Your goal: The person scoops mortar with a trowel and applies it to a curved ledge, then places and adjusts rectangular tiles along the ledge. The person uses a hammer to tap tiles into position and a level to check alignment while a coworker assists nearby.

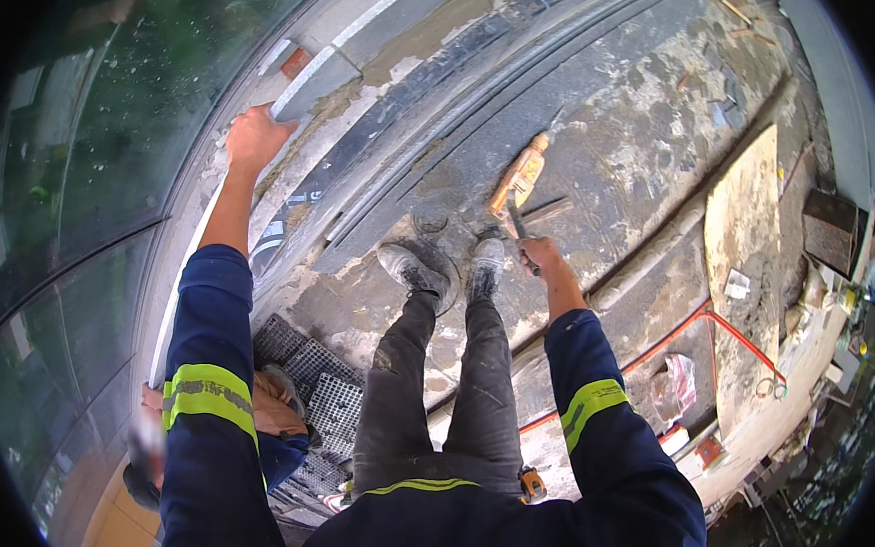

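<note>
My left hand (257, 139) is closed over the edge of a long pale slab-like strip (308, 86) that runs along the glass wall. Down by my right foot, my right hand (542, 255) grips the dark handle of a hammer-like tool (521, 226). Its upper end overlaps an orange, bottle-shaped object (522, 173) lying on the floor, so the head's shape is unclear. A short brown bar (551, 211) lies beside the shaft; I cannot tell whether it is joined to the tool.
At lower left a co-worker's hand (152, 397) touches the strip's lower end. Black grid mats (334, 412) lie near my left leg. A stained board (742, 255), a red bent bar (747, 340), a pipe (647, 256) and rubble lie to the right. Dark tracks (448, 122) cross the floor.
</note>
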A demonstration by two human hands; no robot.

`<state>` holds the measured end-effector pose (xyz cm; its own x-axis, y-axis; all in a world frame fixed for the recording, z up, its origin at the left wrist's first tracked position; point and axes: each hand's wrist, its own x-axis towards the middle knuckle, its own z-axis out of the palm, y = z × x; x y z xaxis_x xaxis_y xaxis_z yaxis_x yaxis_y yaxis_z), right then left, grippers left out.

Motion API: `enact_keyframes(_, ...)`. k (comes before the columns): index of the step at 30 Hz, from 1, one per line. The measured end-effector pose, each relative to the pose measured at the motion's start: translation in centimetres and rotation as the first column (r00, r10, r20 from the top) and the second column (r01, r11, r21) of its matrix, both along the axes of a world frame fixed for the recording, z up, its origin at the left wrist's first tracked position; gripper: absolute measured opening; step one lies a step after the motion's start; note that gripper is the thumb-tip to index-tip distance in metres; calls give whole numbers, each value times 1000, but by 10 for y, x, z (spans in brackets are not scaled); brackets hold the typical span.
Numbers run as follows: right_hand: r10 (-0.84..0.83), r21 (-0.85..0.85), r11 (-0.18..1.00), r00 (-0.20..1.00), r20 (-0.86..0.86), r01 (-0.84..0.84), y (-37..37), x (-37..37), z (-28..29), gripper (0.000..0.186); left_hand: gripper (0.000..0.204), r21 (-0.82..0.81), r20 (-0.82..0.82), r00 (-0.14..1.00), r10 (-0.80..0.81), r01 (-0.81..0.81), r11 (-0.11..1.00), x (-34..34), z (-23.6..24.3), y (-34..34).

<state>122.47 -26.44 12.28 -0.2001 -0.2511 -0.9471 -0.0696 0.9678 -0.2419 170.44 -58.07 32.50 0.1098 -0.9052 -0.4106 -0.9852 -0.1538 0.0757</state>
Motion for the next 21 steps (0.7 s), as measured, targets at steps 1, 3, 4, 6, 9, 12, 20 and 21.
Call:
enact_keyframes(1,-2,-60,998,1000,14,3,-12,-10,-12,31,61,-4,17,1000,3,-3,1000,-1,0,1)
enact_keyframes(3,-44,-43,998,998,-37,42,-27,-34,-43,28,62,-9,20,1000,22,-22,1000,-2,0,2)
enact_keyframes(4,-43,-89,995,998,-51,39,-35,-50,-62,28,63,-19,16,999,30,-29,999,-2,-1,2)
enact_keyframes(6,-63,-99,994,993,-100,53,-46,-86,-107,29,66,-35,57,998,30,-28,999,-3,-4,1)
enact_keyframes(9,159,-138,968,940,-302,-208,-51,-140,-182,34,72,-62,89,995,37,-32,998,-1,-11,2)
enact_keyframes(12,252,-76,924,744,-619,-375,-39,-172,-249,31,76,-99,57,998,35,-29,995,4,-19,2)
enact_keyframes(20,405,222,914,736,-543,-340,51,-193,-276,29,66,-71,15,995,98,-96,993,5,-23,-1)
enact_keyframes(21,589,331,802,569,-574,-497,54,-191,-268,32,66,-56,14,996,93,-92,994,4,-21,-2)
